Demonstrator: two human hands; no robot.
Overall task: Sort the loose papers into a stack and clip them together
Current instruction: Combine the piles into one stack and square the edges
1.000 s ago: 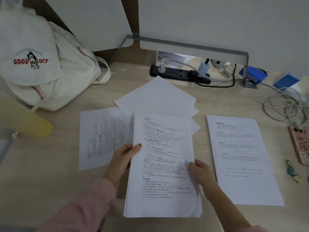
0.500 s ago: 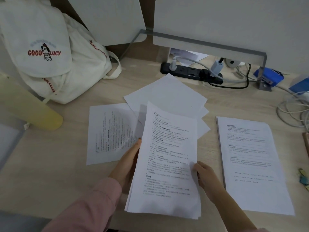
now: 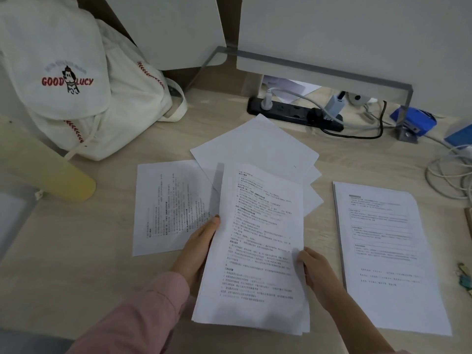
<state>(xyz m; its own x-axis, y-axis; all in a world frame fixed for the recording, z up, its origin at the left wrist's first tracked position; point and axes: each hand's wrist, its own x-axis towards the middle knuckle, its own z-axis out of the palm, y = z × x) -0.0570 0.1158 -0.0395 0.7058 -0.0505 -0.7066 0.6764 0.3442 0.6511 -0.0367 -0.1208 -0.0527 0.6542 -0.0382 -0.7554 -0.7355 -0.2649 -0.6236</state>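
Your left grip [image 3: 200, 242] and right grip [image 3: 315, 270] pinch the sheaf [image 3: 258, 256]. Tap it square on the tabletop [image 3: 76, 251] beneath them.

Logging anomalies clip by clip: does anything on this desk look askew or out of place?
Yes. The blank sheets behind the held stack lie fanned and rotated, corners out of line. The printed sheet at left lies sideways, text running vertically. Nothing looks torn or spilled.

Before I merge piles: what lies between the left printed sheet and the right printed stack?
The hand-held printed bundle, over fanned blank sheets; head view.
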